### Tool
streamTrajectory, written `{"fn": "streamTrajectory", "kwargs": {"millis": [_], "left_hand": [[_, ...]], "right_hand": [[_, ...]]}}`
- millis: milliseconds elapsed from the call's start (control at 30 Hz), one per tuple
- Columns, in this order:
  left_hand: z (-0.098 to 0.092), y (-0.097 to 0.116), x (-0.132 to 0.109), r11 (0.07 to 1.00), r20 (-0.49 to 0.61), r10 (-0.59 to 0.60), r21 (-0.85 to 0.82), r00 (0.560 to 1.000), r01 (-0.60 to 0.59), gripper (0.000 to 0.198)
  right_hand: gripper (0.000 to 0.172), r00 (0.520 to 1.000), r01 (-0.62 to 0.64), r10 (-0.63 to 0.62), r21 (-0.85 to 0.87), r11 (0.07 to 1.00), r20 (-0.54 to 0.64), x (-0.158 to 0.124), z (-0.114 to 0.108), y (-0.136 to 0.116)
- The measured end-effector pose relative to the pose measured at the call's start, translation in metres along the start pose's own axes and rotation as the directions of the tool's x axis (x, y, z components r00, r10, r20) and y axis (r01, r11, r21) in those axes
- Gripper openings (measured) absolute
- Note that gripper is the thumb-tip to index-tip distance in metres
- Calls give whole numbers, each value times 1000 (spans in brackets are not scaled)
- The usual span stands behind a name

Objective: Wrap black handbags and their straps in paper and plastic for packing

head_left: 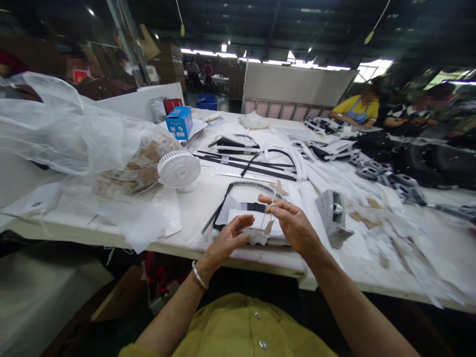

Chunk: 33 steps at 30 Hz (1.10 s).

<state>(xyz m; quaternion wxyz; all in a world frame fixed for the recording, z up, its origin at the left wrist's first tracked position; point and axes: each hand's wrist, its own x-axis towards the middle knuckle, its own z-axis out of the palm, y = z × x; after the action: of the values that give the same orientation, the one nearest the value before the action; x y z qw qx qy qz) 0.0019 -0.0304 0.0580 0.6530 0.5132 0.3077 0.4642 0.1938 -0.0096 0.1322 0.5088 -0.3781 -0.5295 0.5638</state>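
Observation:
My right hand (295, 225) pinches a thin white string (265, 216) between thumb and fingers. A small tan paper tag (268, 227) hangs by the string. Under both hands lies a black bag (219, 220) partly covered by white paper (238, 214), its strap (247, 184) arched on the far side and wrapped in clear film. Fingers apart and holding nothing, my left hand (234, 234) hovers over the near edge of the bag. Beyond the strap are crossed tan paper strips (278, 187).
A white fan (179, 169) and a large clear plastic bag (74, 129) are on the left. To the right stands a grey tape dispenser (332, 218), with paper scraps (386, 238) past it. Black straps (245, 166) lie farther back. Co-workers sit at the far right.

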Motion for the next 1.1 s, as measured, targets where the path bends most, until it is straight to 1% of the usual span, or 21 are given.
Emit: {"fn": "streamTrajectory", "kwargs": {"millis": [67,133,200,233,300,367,467,533,600,667,700,733,767,800,833,867,900,967,1000,1067,1100], "left_hand": [[5,8,2,996,26,72,48,997,-73,57],[12,18,4,985,59,142,89,988,-147,55],[20,26,6,977,96,158,129,983,-169,49],[24,30,6,976,114,138,154,984,-154,43],[30,32,7,971,125,88,211,988,-113,35],[34,28,6,962,132,61,257,989,-94,35],[37,21,2,942,168,49,319,985,-101,33],[38,20,-1,933,212,30,345,977,-103,34],[35,25,-2,926,250,20,361,968,-112,33],[25,34,1,909,249,51,389,967,-148,31],[16,38,6,897,213,84,410,973,-167,31],[5,41,13,876,142,123,449,982,-175,32],[-9,43,21,844,45,151,515,988,-152,34],[-25,42,31,798,-73,166,596,983,-90,35],[-41,40,43,709,-207,166,704,964,29,34],[-58,37,55,572,-310,119,798,943,190,33],[-74,32,67,516,-367,85,811,926,274,32],[-101,19,90,457,-415,19,813,910,361,29],[-112,13,100,441,-420,-20,810,907,385,27],[-126,0,116,425,-409,-90,809,908,406,24],[-130,-5,123,427,-396,-117,808,911,406,25]], "right_hand": [[10,998,41,-35,-98,994,57,-4,3,-2],[12,994,59,-43,-154,986,103,-7,6,-2],[13,992,58,-38,-168,984,119,-9,10,-2],[13,992,50,-30,-162,986,120,-10,12,-2],[16,994,-1,13,-112,994,110,-12,14,-2],[16,994,-64,63,5,998,86,-14,15,-5],[18,996,-81,74,188,979,48,-17,15,-10],[22,992,-129,121,235,963,47,-16,16,-12],[26,978,-210,202,237,949,58,-14,20,-12],[29,971,-241,235,219,945,54,-7,23,-11],[31,971,-240,235,209,948,50,-2,25,-10],[32,970,-242,237,199,950,49,5,26,-9],[33,967,-255,249,185,949,55,12,26,-6],[32,961,-274,266,163,948,71,22,27,-3],[32,954,-296,285,135,946,91,32,27,2],[31,946,-316,306,101,943,105,44,27,7],[30,936,-343,336,56,937,107,58,27,14],[23,904,-416,419,-51,908,81,86,28,31],[18,883,-458,465,-102,883,61,101,28,41],[10,831,-541,556,-189,820,32,130,30,61],[11,804,-574,594,-223,788,30,144,30,71]]}}
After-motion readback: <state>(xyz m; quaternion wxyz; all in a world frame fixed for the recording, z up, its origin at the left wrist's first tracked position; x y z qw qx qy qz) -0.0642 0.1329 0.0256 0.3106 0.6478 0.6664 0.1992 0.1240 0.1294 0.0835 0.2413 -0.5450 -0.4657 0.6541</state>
